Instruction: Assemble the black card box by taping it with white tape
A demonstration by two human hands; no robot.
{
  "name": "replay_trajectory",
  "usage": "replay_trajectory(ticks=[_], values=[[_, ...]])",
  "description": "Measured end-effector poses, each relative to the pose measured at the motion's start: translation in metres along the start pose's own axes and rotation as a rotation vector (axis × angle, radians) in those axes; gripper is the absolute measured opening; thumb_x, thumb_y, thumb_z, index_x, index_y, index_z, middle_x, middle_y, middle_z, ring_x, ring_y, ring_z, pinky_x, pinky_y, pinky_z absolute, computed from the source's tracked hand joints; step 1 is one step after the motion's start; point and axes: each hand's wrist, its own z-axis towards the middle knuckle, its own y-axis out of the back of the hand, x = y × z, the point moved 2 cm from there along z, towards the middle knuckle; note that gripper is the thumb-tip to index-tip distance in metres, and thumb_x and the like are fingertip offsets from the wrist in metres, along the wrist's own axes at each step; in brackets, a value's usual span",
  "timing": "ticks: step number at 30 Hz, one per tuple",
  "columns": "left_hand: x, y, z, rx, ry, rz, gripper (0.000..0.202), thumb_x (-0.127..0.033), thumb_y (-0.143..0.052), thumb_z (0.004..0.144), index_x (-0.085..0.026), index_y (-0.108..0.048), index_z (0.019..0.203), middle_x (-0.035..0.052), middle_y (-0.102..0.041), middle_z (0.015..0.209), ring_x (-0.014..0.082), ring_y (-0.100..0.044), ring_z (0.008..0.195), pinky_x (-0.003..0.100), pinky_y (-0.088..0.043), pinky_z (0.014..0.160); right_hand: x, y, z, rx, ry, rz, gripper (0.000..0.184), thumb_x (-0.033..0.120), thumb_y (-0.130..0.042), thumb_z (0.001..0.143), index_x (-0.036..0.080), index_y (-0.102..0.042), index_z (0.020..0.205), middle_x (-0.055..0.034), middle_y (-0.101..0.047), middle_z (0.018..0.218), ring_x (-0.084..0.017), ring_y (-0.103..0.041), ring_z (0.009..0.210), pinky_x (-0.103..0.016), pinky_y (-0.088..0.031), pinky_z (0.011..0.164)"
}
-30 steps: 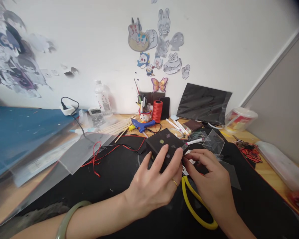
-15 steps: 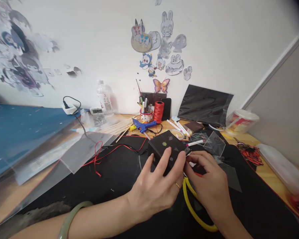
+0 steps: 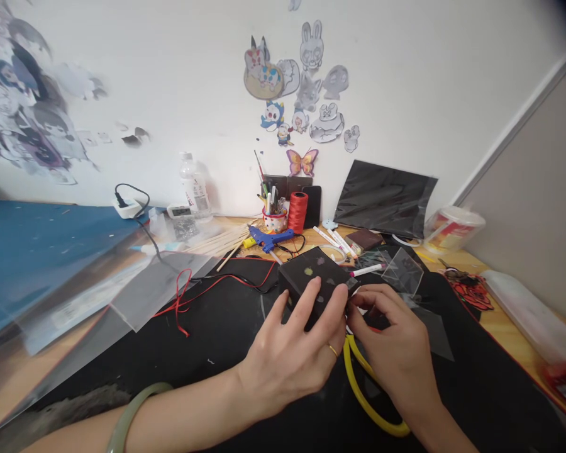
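A small black box with pale marks on its top sits on the black mat in the middle of the head view. My left hand grips it from the near side, fingers spread over the top and front faces. At the box's right edge, the fingertips of my right hand are pinched together. A bit of white shows by those fingertips, but what they hold is hidden. Below my hands lies a tool with yellow loop handles; its working end is covered by my right hand and the box.
A blue glue gun lies behind the box, near a red thread spool and a pen cup. Clear plastic sheets and a marker are at the right. Red cord trails across the mat's left side.
The whole view has shifted slightly to the left. Both hands keep almost the same hold at the box.
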Motion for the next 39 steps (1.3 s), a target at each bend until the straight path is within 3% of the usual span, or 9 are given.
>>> replay_trajectory(ticks=[15, 39], values=[[0.003, 0.0031, 0.0023, 0.004, -0.006, 0.035, 0.031, -0.021, -0.045, 0.085, -0.023, -0.058, 0.113, 0.0007, -0.048, 0.133, 0.0298, -0.046, 0.117, 0.041, -0.052, 0.077, 0.0019, 0.0012, -0.0005, 0.026, -0.049, 0.024, 0.005, 0.025, -0.056, 0.075, 0.021, -0.059, 0.072, -0.0025, -0.059, 0.082, -0.018, -0.054, 0.076, -0.031, -0.042, 0.068], [-0.003, 0.0034, 0.0026, 0.038, 0.021, 0.046, 0.029, -0.021, -0.044, 0.087, -0.024, -0.06, 0.111, -0.0015, -0.047, 0.134, 0.0283, -0.042, 0.119, 0.04, -0.053, 0.076, -0.0003, 0.0005, -0.0009, 0.034, -0.043, -0.056, 0.008, 0.027, -0.056, 0.076, 0.022, -0.059, 0.071, -0.0009, -0.06, 0.082, -0.017, -0.055, 0.077, -0.03, -0.042, 0.065]])
